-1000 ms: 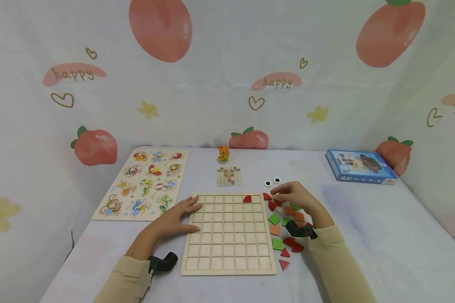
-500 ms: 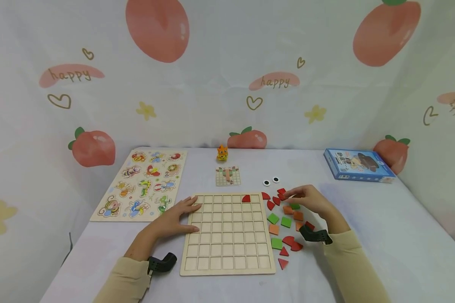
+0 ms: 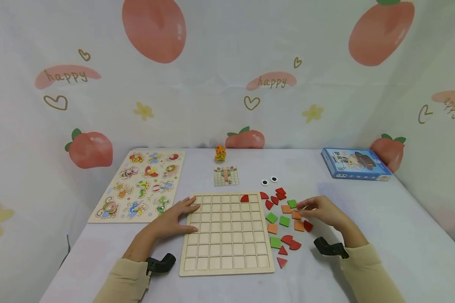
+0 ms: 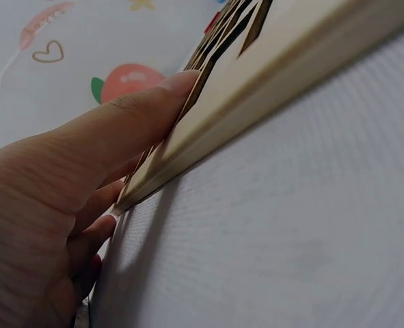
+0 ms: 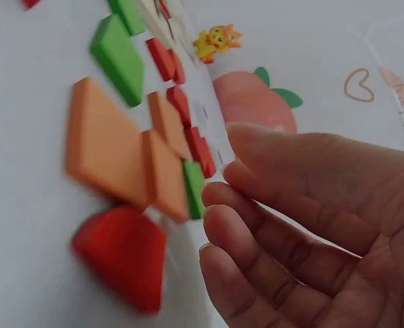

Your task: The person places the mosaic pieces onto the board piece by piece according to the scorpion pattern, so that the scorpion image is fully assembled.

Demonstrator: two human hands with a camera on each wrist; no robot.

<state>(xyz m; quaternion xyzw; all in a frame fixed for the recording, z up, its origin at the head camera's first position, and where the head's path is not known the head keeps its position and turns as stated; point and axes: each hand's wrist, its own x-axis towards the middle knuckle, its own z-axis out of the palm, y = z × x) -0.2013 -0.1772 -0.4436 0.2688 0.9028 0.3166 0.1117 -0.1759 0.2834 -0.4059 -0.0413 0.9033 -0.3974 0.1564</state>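
- At the near edge, two beige sleeves point(image 3: 371, 273) are cut off by the frame.
- Just right of the grid board point(image 3: 227, 238) lie two red triangles point(image 3: 282, 262), the nearest of the loose pieces.
- The left hand point(image 3: 172, 218) has its fingers spread and relaxed, resting on the board's left rim. The left wrist view shows what the head view cannot: the thumb lies over the board's top face, the other fingers beside its edge, partly hidden behind the thumb.
- The right hand point(image 3: 324, 210) has its fingers loosely bent, thumb near the index fingertip, with no hold on anything. From the head its fingertips overlap the orange squares point(image 3: 299, 226); the right wrist view shows them apart, and also the thickness of the pieces, the nearest red one blurred.
- Left of that hand, green squares point(image 3: 285, 221) and red rounded pieces point(image 3: 295, 245) are scattered; one red quarter-circle point(image 3: 244, 198) sits in the board's far row.
- Farther off are two eye discs point(image 3: 274, 179) and a pattern card point(image 3: 226, 176), its print too small to make out.
- Farthest stands an orange toy point(image 3: 220, 153), with a blue box point(image 3: 356, 164) far right.
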